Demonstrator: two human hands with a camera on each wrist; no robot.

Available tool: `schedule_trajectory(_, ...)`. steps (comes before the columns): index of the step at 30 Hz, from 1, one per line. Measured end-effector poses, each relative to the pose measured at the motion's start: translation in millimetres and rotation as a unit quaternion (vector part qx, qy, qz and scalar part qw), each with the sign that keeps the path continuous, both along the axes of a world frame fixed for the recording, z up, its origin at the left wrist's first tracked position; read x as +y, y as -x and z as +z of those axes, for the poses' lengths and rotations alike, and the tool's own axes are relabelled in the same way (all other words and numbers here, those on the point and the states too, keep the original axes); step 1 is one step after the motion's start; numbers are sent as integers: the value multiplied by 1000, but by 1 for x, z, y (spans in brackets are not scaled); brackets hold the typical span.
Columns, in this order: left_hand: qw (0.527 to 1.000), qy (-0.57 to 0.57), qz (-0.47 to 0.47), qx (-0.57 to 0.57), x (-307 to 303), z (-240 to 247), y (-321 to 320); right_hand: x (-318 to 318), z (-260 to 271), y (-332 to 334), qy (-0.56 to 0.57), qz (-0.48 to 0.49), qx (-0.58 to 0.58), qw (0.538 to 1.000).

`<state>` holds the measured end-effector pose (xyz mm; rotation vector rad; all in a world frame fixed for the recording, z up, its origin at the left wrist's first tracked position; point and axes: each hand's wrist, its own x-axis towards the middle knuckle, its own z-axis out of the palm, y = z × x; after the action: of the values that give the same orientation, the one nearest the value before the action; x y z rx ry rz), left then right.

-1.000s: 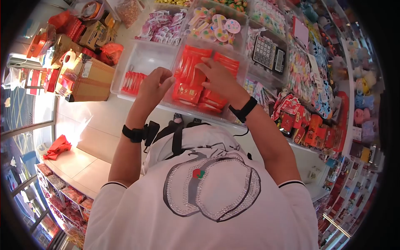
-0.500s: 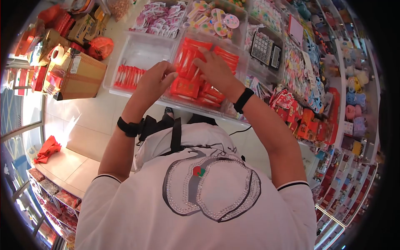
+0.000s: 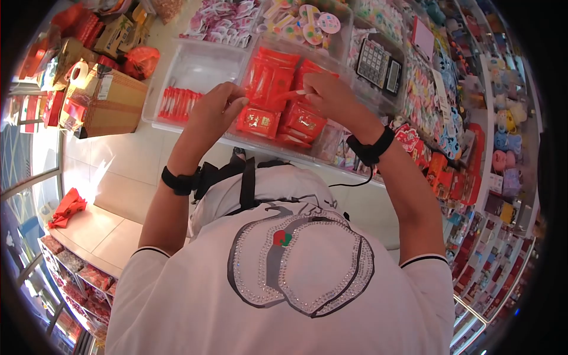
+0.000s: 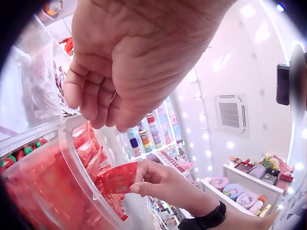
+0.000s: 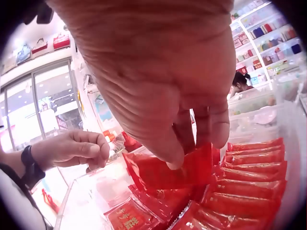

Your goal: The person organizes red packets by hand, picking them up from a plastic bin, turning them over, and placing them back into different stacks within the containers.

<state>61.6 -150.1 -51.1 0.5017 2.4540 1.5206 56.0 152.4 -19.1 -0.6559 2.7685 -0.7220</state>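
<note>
In the head view my right hand [image 3: 340,103] is over a clear plastic bin of shiny red packets [image 3: 259,122]. Thumb and fingers pinch one red packet [image 5: 163,170] with gold print, lifted at the top of the pile in the right wrist view. Its far end leans toward the packets in the left wrist view. My left hand [image 3: 214,112] hovers at the border of this bin and the one to its left, fingers loosely curled, nothing in them. The right wrist view shows rows of packets [image 5: 249,179] standing at the right side of the bin.
The left bin [image 3: 207,62] holds a row of slim red packets [image 3: 177,103] at its near end. Behind are bins of purple-wrapped sweets [image 3: 222,23] and colourful candy [image 3: 305,26]. A calculator [image 3: 378,66] lies to the right. Cardboard boxes [image 3: 112,103] stand at the left.
My right hand has moved right and drawn a red packet up from the pile. The left hand has stayed close to the bins' border. The head view has shifted slightly.
</note>
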Motion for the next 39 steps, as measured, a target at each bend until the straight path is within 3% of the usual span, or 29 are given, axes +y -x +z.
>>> schedule_trajectory(4, 1000, 22, -18, 2, 1, 4, 0, 10, 8, -20, 104, -73, -72, 989)
schedule_trajectory(7, 998, 37, -36, 24, 6, 8, -1, 9, 1, -38, 117, -68, -40, 990)
schedule_trajectory(19, 995, 53, -64, 56, 14, 8, 2, 10, -49, -63, -78, -57, 1, 995)
schedule_trajectory(28, 990, 97, -81, 64, 23, 19, 3, -2, -31, -63, -214, -20, 31, 976)
schedule_trajectory(39, 989, 103, -81, 74, 21, 20, 2, -7, -35, -57, -236, -54, 57, 969)
